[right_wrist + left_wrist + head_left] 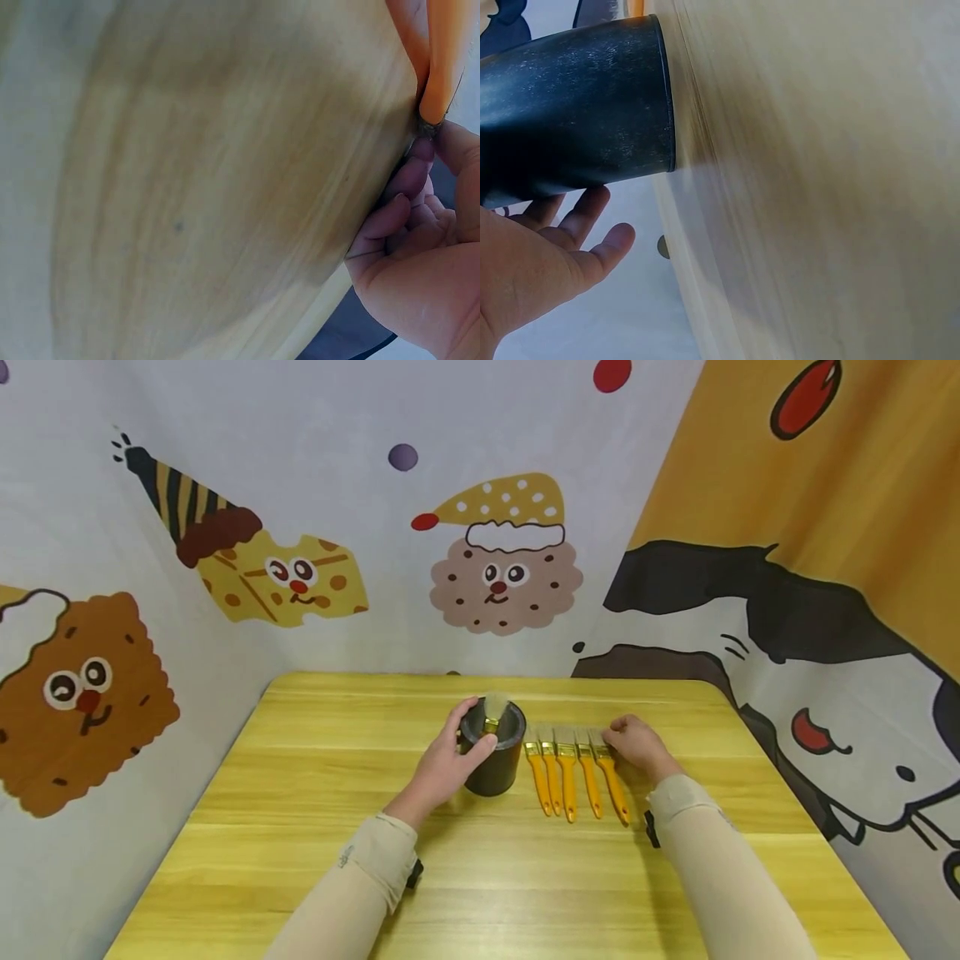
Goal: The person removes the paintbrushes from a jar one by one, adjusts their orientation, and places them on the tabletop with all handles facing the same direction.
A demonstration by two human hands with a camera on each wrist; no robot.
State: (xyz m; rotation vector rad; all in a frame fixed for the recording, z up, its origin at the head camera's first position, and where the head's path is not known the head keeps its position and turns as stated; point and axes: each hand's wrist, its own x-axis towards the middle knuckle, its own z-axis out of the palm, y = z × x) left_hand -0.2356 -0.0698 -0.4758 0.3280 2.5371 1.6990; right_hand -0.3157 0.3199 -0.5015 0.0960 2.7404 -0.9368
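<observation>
Brushes are the matter in hand: five of them with orange handles lie in a neat row (pixel 573 772) on the yellow wooden table (pixel 315 827), about midway between its near and far edges and a little toward the right edge, bristles pointing at the far edge. Just beside the row, on its left, stands a dark cylindrical cup (pixel 492 756), upright, near the table's middle. One brush in the cup (pixel 493 710) already stands there, bristles up above the rim.

The left hand (pixel 444 767) is wrapped round the cup's left side, thumb over the rim and fingers curled to the wall, steadying it; the left wrist view shows the cup's dark wall (pixel 577 112) resting against the palm. The right hand (pixel 636 745) rests at the bristle end of the rightmost brush (pixel 611 781), its fingers bent down onto the ferrule. The right wrist view shows curled fingers (pixel 409 199) meeting an orange handle tip (pixel 439 67), so the hand seems to be pinching that brush, though the grip is partly hidden.

As a judgement, the step in hand is picking up the next brush, with one of six stowed. The next move calls for lifting the rightmost brush clear of its neighbours, turning it handle-down and lowering it into the cup beside the one already there, while the left hand keeps the cup from tipping.
</observation>
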